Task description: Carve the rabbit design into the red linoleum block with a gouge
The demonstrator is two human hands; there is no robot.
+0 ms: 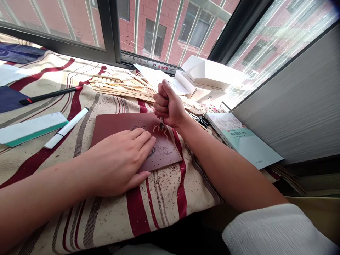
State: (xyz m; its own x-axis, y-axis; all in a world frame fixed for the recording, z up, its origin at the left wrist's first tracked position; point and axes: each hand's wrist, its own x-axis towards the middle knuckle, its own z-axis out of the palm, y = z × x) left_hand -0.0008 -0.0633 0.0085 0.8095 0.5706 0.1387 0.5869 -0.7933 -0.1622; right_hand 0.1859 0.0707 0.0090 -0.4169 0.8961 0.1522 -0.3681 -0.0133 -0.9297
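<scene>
A reddish-brown carving board (114,124) lies flat on the striped cloth, with a dark line drawing and pale cut grooves on its right half. My left hand (120,159) rests flat across the board, fingers stretched out, covering part of the drawing. In a fist, my right hand (170,104) grips a carving tool (161,122) held upright. Its metal tip meets the board by the curved pale cuts near the upper right corner. The tool's handle is mostly hidden inside my fingers. Small brown shavings (167,180) are scattered on the cloth below the board.
Thin wooden strips (124,85) and white boxes (204,78) sit by the window. Black-handled scissors (203,121) and a book (244,138) are at right. A white marker (66,128), a white-and-green block (34,127) and a black pen (50,95) lie at left.
</scene>
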